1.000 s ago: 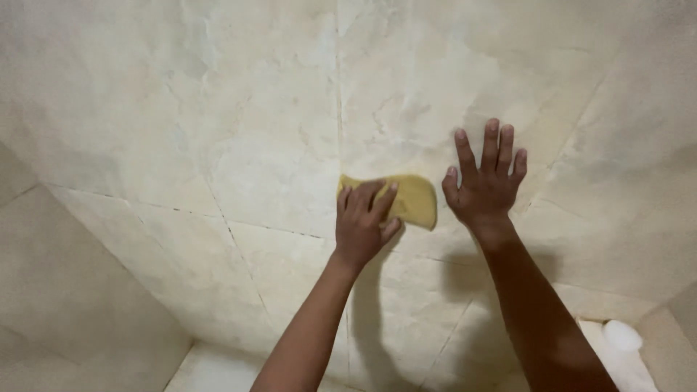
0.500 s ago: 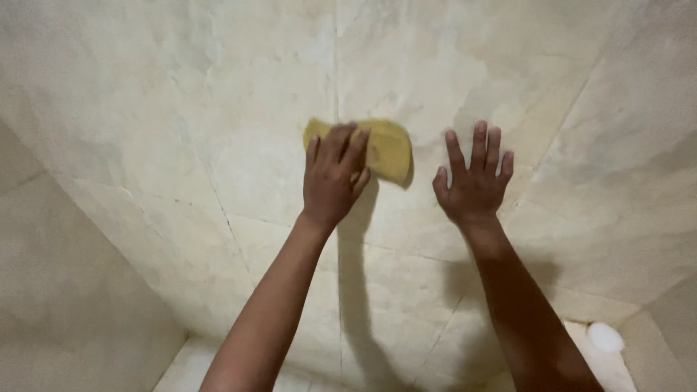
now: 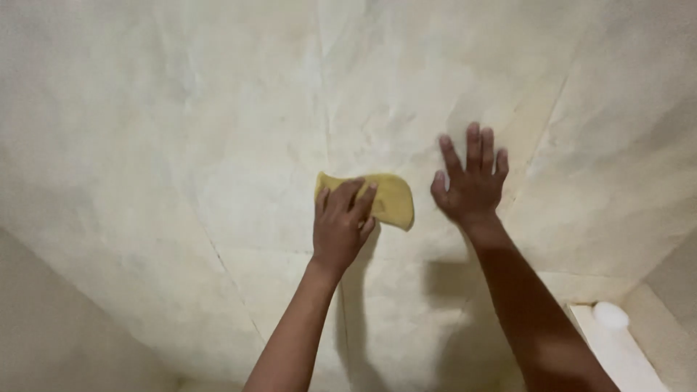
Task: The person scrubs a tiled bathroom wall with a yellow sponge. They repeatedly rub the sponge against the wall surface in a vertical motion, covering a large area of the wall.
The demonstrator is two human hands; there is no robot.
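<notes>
1. The left hand (image 3: 341, 225) lies flat, fingers spread, pressing a yellow cloth (image 3: 388, 199) against the tiled wall (image 3: 218, 145), near its middle.
2. The right hand (image 3: 472, 185) is open, holding nothing, its palm on the wall just beside the cloth.
3. How much of the wall is already wiped cannot be told; no dirt or streaks show.
4. The room has pale marbled tiles; a white ledge (image 3: 617, 348) sits at the lower right corner.

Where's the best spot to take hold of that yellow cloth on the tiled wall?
Probably the free right end of the yellow cloth, approached from the right: the left hand presses flat over its left part, while that rounded end lies bare on the tiled wall.
</notes>
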